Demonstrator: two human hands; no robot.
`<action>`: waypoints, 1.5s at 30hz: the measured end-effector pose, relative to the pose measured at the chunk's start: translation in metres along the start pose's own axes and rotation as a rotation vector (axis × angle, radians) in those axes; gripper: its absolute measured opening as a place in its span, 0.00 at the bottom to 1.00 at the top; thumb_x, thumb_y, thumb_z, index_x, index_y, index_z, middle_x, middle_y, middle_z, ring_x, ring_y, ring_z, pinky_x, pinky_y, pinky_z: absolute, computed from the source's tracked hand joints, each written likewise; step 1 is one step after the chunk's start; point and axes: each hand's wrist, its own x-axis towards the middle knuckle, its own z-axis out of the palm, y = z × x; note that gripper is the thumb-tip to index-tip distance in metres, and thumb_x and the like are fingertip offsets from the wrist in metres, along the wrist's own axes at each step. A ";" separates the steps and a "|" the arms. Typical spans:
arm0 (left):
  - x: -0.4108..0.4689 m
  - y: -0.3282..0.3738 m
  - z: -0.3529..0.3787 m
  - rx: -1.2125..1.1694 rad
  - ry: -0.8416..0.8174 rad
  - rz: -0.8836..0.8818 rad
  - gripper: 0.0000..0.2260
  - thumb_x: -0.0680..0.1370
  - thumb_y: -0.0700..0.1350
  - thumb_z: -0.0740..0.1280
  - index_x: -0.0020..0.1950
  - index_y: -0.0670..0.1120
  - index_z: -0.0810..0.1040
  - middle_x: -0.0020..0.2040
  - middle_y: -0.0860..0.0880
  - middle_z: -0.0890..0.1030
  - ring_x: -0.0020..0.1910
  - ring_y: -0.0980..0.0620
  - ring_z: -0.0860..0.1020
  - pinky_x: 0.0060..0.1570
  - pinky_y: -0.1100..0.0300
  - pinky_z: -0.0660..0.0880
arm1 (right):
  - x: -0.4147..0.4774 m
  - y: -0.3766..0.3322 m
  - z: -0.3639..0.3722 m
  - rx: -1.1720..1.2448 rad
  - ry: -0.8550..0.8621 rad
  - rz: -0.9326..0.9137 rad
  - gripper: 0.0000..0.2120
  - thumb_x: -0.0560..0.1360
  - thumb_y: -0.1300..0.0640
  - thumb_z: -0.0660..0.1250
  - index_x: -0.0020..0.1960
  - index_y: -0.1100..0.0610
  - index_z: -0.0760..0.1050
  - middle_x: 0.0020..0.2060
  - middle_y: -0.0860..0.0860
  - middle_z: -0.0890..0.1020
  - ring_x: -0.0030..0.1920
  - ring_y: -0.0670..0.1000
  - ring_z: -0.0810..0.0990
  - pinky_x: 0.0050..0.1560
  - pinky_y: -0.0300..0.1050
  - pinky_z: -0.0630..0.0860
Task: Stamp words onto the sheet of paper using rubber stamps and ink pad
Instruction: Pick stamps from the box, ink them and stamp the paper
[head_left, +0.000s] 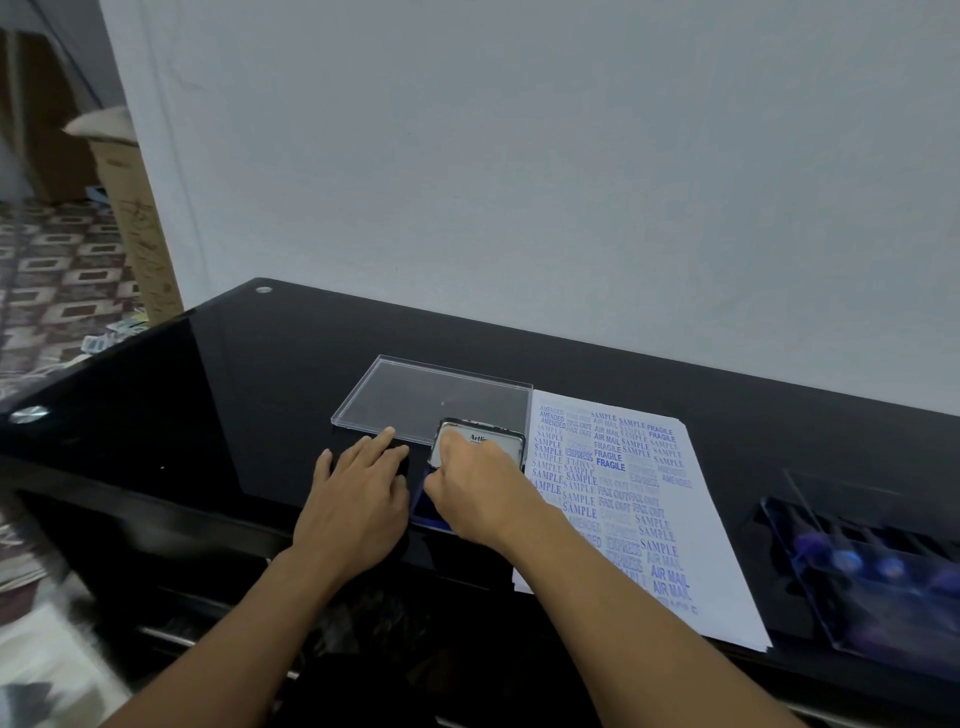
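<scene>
The ink pad (432, 503) lies on the black table just left of the paper, its blue pad showing beneath my right hand. Its hinged lid (480, 439), metal with a white label, stands tilted up. My right hand (475, 491) reaches over the pad with its fingers curled on the lid's lower left part; no stamp shows in it. My left hand (358, 499) lies flat on the table, fingers apart, touching the pad's left side. The white sheet of paper (711, 530) to the right is covered with several blue stamped words.
A clear plastic lid (415, 395) lies flat behind the ink pad, and my left fingertips reach its front edge. A clear case (872, 577) with several blue-handled stamps sits at the far right. A grey wall rises behind the glossy table (208, 395).
</scene>
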 end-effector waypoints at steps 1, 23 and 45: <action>0.000 0.000 0.000 -0.003 -0.002 -0.002 0.20 0.84 0.48 0.53 0.76 0.51 0.66 0.80 0.54 0.57 0.79 0.54 0.55 0.76 0.44 0.48 | 0.001 -0.001 0.000 0.000 0.001 -0.001 0.06 0.79 0.56 0.59 0.47 0.56 0.63 0.40 0.55 0.72 0.39 0.58 0.70 0.34 0.47 0.63; 0.005 0.001 -0.004 -0.029 -0.010 -0.029 0.20 0.82 0.46 0.56 0.75 0.52 0.67 0.79 0.53 0.59 0.78 0.53 0.58 0.76 0.42 0.50 | -0.006 -0.002 -0.005 -0.014 -0.018 0.002 0.06 0.80 0.55 0.58 0.48 0.55 0.62 0.43 0.57 0.71 0.42 0.60 0.68 0.40 0.48 0.64; 0.008 0.038 -0.046 -0.219 0.062 0.024 0.20 0.81 0.44 0.59 0.74 0.49 0.69 0.78 0.51 0.63 0.76 0.51 0.60 0.75 0.45 0.58 | -0.002 0.041 -0.071 0.046 -0.137 0.018 0.09 0.83 0.51 0.59 0.50 0.57 0.68 0.39 0.52 0.78 0.35 0.49 0.74 0.37 0.47 0.71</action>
